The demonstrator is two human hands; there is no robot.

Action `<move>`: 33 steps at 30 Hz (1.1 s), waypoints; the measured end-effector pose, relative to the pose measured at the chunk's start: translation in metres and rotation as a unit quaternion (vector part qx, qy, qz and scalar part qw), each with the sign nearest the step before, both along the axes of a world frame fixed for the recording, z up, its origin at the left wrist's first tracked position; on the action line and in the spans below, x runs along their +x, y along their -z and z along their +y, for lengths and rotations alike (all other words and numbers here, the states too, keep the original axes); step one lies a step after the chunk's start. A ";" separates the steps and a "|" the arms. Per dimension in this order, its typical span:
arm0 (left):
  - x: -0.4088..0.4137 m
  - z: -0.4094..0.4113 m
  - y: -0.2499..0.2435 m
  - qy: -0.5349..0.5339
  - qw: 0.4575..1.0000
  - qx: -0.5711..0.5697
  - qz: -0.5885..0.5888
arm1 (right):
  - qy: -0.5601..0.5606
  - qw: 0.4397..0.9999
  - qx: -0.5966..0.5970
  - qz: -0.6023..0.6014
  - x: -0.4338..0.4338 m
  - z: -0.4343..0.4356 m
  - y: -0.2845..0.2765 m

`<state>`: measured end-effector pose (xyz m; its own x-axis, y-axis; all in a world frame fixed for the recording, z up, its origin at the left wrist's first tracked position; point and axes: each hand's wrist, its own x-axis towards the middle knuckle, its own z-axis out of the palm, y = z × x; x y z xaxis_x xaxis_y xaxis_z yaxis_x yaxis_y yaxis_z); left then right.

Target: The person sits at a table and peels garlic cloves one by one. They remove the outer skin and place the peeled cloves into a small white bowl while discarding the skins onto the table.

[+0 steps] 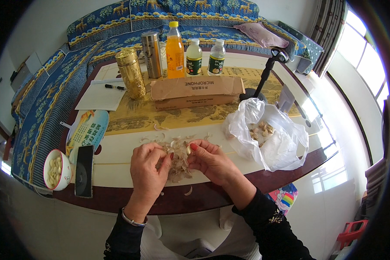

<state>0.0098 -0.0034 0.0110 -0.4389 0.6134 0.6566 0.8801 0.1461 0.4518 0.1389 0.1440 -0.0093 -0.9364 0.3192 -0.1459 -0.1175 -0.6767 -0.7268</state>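
Note:
Between thumb and fingers, my right hand (206, 159) grips a pale garlic clove (188, 150). My left hand (151, 165) is bent over the left side of the pile, thumb near the fingertips; whether it pinches a bit of skin is hidden. Under and between both hands lies a loose heap of papery garlic skins (178, 169). To the right, an open white plastic bag (281, 143) holds unpeeled garlic cloves (262, 130). At the far left, a white bowl with a red rim (66, 174) contains several peeled cloves (54, 172).
A black smartphone (84, 170) lies beside the bowl, with a printed hand fan (92, 128) behind it. Farther back stand a cardboard box (198, 92), a gold canister (131, 74), a steel flask (152, 55), an orange drink bottle (175, 55), two smaller bottles (194, 58) and a black stand (265, 76).

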 end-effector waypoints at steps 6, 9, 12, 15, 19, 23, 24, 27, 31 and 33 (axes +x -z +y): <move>0.006 0.001 -0.004 0.032 0.999 0.022 0.002 | 0.015 0.998 0.053 -0.003 0.000 -0.003 0.001; 0.005 0.002 -0.005 0.058 0.997 0.043 0.013 | 0.018 0.997 0.072 -0.006 0.000 -0.005 -0.001; 0.007 0.003 -0.004 0.078 0.996 0.041 0.019 | -0.005 0.992 0.123 -0.021 0.000 -0.006 -0.003; 0.008 0.004 -0.003 0.088 0.993 0.058 0.043 | -0.020 0.986 0.166 -0.023 0.000 -0.008 -0.004; 0.008 0.004 -0.003 0.096 0.994 0.044 0.031 | 0.005 0.983 0.181 -0.027 0.000 -0.010 -0.006; 0.011 0.005 -0.002 0.096 0.994 0.042 0.031 | 0.001 0.980 0.198 -0.032 0.000 -0.009 -0.005; 0.011 0.005 -0.001 0.093 0.995 0.039 0.026 | -0.007 0.978 0.207 -0.034 0.000 -0.008 -0.004; 0.009 0.006 -0.003 0.089 0.994 0.048 0.043 | 0.025 0.962 0.269 -0.049 0.000 -0.010 -0.001; -0.006 -0.004 -0.011 0.047 0.996 0.071 0.035 | 0.065 0.938 0.339 -0.025 -0.001 -0.011 -0.004; -0.022 -0.022 -0.018 -0.024 0.994 0.091 0.050 | 0.079 0.925 0.367 -0.056 -0.003 -0.009 -0.007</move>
